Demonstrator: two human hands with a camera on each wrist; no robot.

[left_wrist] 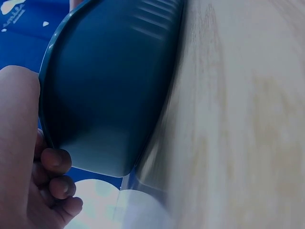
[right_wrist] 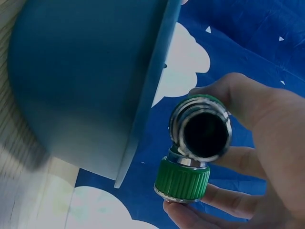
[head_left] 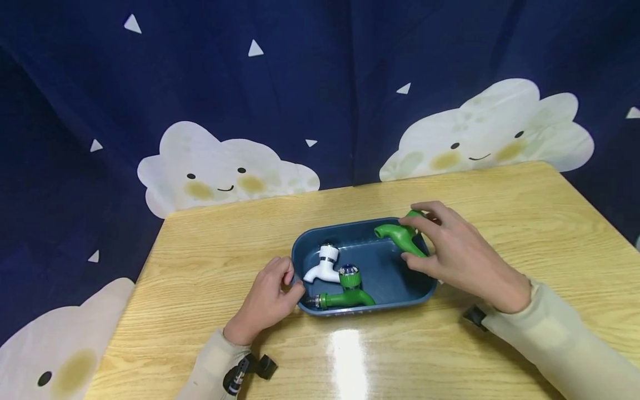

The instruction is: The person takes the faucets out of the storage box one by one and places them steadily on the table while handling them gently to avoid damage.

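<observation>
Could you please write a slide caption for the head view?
Right hand holds one green tap above the blue basin; white tap and second green tap inside, left hand at rim.

Across the top of your head view you have a dark-blue cloth [head_left: 320, 100], dotted with small white triangles [head_left: 255, 50]; smiling white clouds [head_left: 490, 133] sit left of centre and at right. Below, your pale wood-grained table [head_left: 215, 250] catches a bright glare [head_left: 350, 361] at bottom centre
</observation>
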